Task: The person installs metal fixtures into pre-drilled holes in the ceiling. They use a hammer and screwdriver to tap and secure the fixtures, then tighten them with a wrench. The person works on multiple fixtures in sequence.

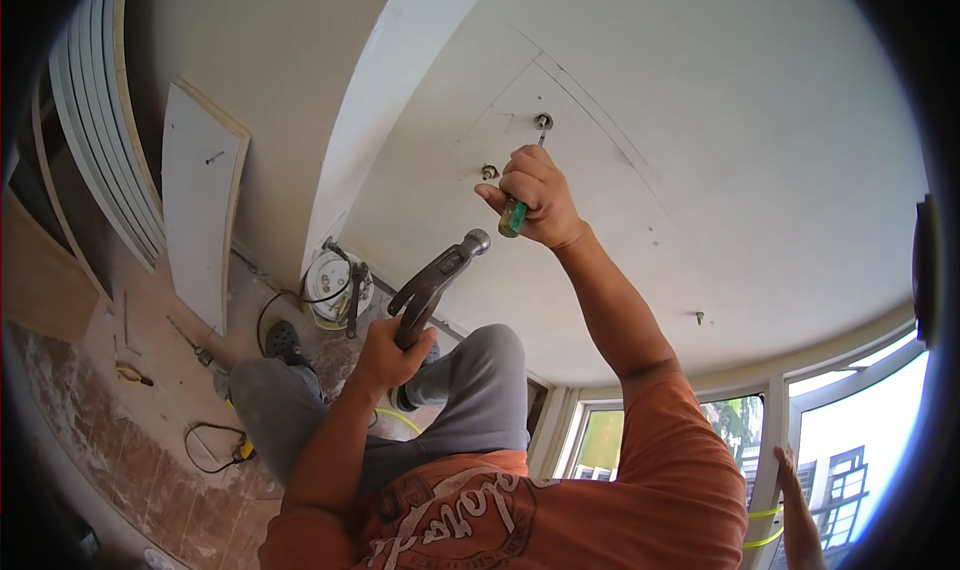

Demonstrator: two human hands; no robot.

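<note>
Left hand (388,355): toward 7 to 8 o'clock, it is gripping the hammer (440,278) by its handle.
Hammer head: it is pointing to 1 o'clock, near the butt of the screwdriver (512,219) but not touching it.
Right hand (540,195): toward 1 o'clock, its fingers are wrapping around the green handle of this screwdriver.
Screwdriver tip: it is pointing to 12 o'clock, at a metal fitting (543,121) in the white wall (760,170); whether they are touching, I cannot tell.
Second fitting (489,172): it is showing near 12 o'clock.
White bucket (322,270): it is standing at 9 o'clock.
White board (200,210): it is leaning toward 9 to 10 o'clock.
Another person's hand (786,462): it is showing at 4 o'clock, beside the window (880,410).
</note>
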